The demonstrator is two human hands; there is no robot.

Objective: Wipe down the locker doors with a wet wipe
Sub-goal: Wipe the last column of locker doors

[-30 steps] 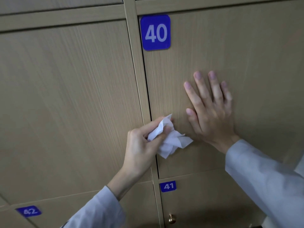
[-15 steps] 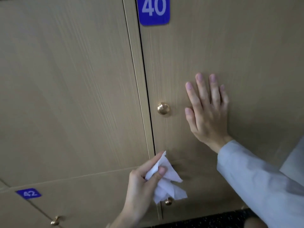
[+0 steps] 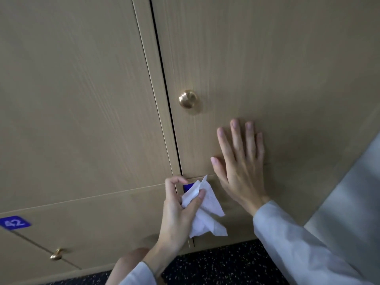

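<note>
A crumpled white wet wipe (image 3: 203, 210) is pinched in my left hand (image 3: 178, 214), in front of the lower locker's blue number label (image 3: 187, 187), most of which the wipe hides. My right hand (image 3: 240, 161) lies flat with straight fingers on the light wood locker door (image 3: 267, 68), near that door's bottom edge. This door carries a round brass knob (image 3: 187, 99), up and to the left of my right hand. The neighbouring door on the left (image 3: 72, 99) is bare wood.
A blue label reading 42 (image 3: 14, 222) marks the lower-left locker, which has a small brass knob (image 3: 56, 255). Dark speckled floor (image 3: 222, 262) runs along the bottom. My knee (image 3: 129, 262) shows under my left arm. A pale panel (image 3: 353, 202) stands at right.
The view has dropped, so the label 40 has left the frame. My left hand with the wipe has moved down the door's left edge to the lower locker. My right hand has slid lower on the door.
</note>
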